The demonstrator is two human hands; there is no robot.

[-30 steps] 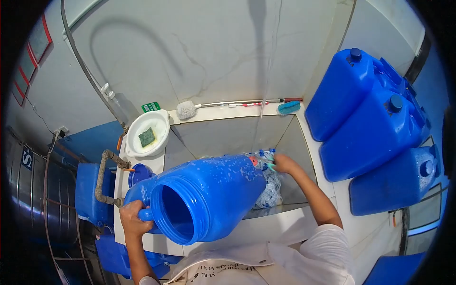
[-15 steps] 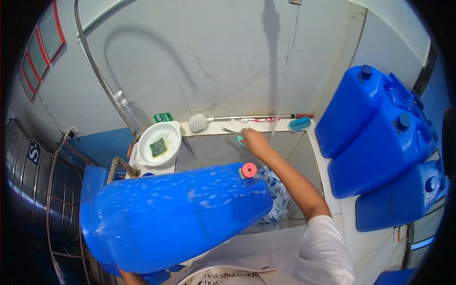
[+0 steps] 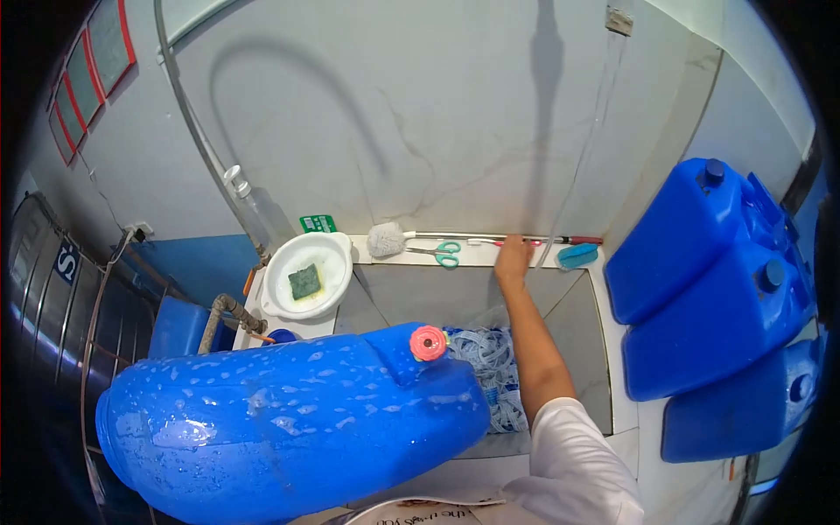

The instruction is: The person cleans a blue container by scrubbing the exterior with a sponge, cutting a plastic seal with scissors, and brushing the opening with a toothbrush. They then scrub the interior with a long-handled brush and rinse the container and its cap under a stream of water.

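My right hand (image 3: 514, 255) is over the back ledge, its fingers curled round a thin red-and-white toothbrush (image 3: 535, 244) lying there. Left of it, scissors (image 3: 445, 254) with green handles rest on the ledge, out of my hand. A large wet blue jerrycan (image 3: 297, 420) with a pink-red cap (image 3: 428, 344) lies on its side in front of me, streaked with suds. My left hand is out of sight. Below my right forearm, a heap of blue-and-white strips (image 3: 490, 367) fills part of the tiled basin (image 3: 573, 332).
A white basin (image 3: 273, 302) with suds and a green sponge (image 3: 304, 282) stands left. A round white brush (image 3: 386, 240) and a blue scrub brush (image 3: 577, 255) lie on the ledge. Thin water falls from the spout (image 3: 619, 21). Blue jerrycans (image 3: 674, 236) line the right side.
My right hand has let go of the scissors, leaving them on the ledge, and moved right to the toothbrush. The view has shifted, and the jerrycan sits lower and further left in it.
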